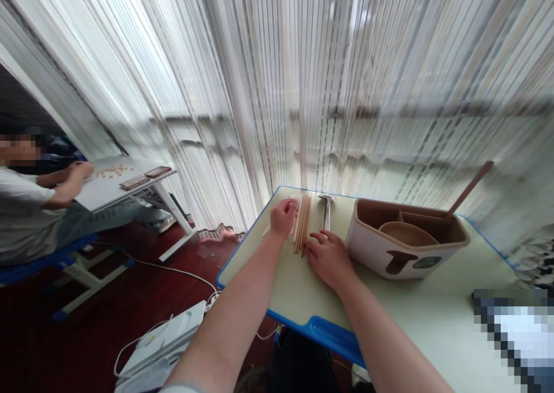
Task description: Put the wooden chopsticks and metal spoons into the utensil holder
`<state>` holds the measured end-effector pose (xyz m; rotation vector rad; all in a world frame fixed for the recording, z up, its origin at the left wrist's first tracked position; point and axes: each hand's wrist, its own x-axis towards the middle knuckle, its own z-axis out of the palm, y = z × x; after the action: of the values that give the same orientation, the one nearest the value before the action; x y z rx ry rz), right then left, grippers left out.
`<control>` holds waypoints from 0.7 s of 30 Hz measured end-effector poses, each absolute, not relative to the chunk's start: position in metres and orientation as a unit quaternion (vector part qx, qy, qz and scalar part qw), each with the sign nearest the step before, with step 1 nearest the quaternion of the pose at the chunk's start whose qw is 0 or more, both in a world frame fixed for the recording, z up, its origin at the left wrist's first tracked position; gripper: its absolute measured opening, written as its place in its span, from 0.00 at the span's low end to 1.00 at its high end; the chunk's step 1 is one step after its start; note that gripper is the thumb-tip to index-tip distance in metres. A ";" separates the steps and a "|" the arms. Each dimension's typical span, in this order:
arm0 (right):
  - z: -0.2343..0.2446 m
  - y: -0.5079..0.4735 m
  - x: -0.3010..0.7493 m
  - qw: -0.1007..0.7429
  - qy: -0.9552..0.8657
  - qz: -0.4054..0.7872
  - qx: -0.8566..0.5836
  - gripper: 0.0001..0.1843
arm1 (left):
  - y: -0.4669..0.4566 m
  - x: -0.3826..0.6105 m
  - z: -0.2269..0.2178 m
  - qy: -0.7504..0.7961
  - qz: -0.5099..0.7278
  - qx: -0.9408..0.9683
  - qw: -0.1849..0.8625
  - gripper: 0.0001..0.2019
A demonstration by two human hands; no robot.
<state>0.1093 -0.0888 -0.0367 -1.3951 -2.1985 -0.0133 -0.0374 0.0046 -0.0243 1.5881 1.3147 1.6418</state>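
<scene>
Blue-edged table (433,318): divided caddy (392,254) holds a wooden-handled utensil (470,189). Left hand (283,215) curled against thin sticks (302,223), grip unclear. Right hand (329,258) flat, open.

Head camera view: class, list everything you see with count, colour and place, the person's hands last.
table: one, pale top with blue edge, nearest the camera
wooden sticks: a bundle, count unclear, light wood, on the table near its far edge
metal utensil: one, silver, on the table right of the sticks
holder: one, white outside, brown inside, right of the utensil
wooden handle: one, brown, sticking out of the holder
string curtain: one, white, behind the table
other person: one, pale top, seated far left at a second table
white device: one, on the dark red floor
left hand: one, fingers curled, at the sticks' left side
right hand: one, flat on the table, beside the sticks' near ends
</scene>
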 end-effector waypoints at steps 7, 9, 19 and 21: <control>-0.032 -0.089 0.109 0.263 -0.826 0.022 -0.498 0.12 | 0.003 -0.040 -0.025 0.502 0.610 0.564 0.242 0.16; -0.031 -0.090 0.109 0.255 -0.828 0.026 -0.499 0.12 | 0.001 -0.038 -0.025 0.504 0.599 0.574 0.241 0.16; -0.028 -0.102 0.101 0.237 -0.796 -0.035 -0.557 0.11 | -0.016 -0.029 -0.018 0.534 0.609 0.535 0.239 0.21; -0.030 -0.104 0.098 0.234 -0.784 -0.054 -0.572 0.10 | -0.019 -0.028 -0.017 0.539 0.596 0.558 0.208 0.20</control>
<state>0.0980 -0.1038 -0.0298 -1.5703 -2.1521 -0.1485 -0.0281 -0.0190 -0.0166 1.5531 1.4992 1.6603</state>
